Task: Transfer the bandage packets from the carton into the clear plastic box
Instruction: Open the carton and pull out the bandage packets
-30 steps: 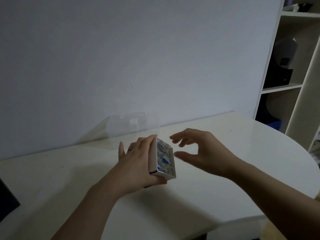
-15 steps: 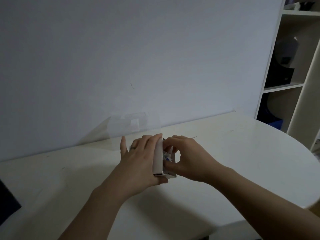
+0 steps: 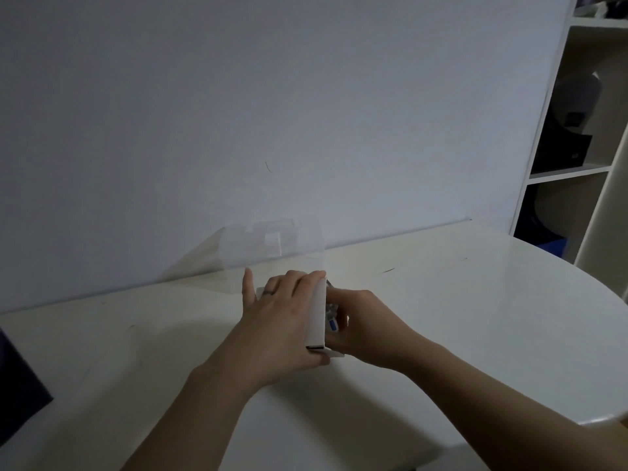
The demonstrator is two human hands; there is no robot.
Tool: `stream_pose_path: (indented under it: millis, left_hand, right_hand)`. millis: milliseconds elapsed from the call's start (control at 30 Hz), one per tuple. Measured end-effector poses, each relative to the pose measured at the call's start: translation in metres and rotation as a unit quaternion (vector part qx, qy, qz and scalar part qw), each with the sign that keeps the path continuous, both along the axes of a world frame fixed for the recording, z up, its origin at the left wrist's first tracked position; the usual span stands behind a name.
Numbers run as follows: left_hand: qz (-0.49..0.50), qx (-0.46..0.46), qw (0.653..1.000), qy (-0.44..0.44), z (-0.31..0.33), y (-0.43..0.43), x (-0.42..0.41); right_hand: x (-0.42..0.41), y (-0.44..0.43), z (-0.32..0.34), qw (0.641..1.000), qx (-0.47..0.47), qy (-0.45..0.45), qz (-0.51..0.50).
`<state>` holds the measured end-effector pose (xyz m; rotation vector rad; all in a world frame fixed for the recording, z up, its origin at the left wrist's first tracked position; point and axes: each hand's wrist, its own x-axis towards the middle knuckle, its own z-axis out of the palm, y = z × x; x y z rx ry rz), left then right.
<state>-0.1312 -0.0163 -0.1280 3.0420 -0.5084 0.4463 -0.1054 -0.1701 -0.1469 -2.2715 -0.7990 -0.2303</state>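
Clear plastic box (image 3: 272,253) just behind hands, against wall (no passage behind); table (image 3: 475,300) bare rightward.

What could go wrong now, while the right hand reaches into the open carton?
The left hand holds the carton on its side, so loose bandage packets may slide out onto the table. The right hand hides the opening, so its grip may be poor. The clear plastic box is hard to see.

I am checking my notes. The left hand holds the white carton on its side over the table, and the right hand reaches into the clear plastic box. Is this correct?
One detail is wrong. The head view shows the right hand at the open end of the white carton, not in the clear plastic box, which stands untouched behind. The left hand holds the carton as you say.
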Motion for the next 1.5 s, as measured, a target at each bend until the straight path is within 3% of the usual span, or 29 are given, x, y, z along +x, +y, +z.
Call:
stream_pose_path:
  millis: [867, 1067, 1200, 1300, 1400, 1500]
  left_hand:
    - [0.063, 0.066, 0.996, 0.01, -0.019, 0.014, 0.012]
    - [0.119, 0.076, 0.989, 0.042, -0.016, 0.036, 0.017]
    - [0.142, 0.065, 0.987, 0.039, -0.012, 0.044, 0.019]
    - [0.136, 0.049, 0.989, 0.028, -0.007, 0.044, 0.018]
    - [0.109, 0.029, 0.994, 0.017, -0.003, 0.036, 0.016]
    - [0.079, 0.012, 0.997, 0.017, 0.002, 0.025, 0.01]
  right_hand:
    - [0.027, -0.02, -0.031, 0.985, 0.138, 0.068, -0.084]
    - [0.04, -0.053, -0.031, 0.977, 0.098, 0.133, -0.137]
    - [0.046, -0.067, -0.03, 0.967, 0.002, 0.174, -0.188]
    - [0.042, -0.061, -0.02, 0.97, -0.054, 0.083, -0.222]
    - [0.024, -0.034, -0.003, 0.993, 0.0, -0.006, -0.116]
    - [0.01, -0.005, 0.007, 0.999, -0.01, -0.04, -0.017]
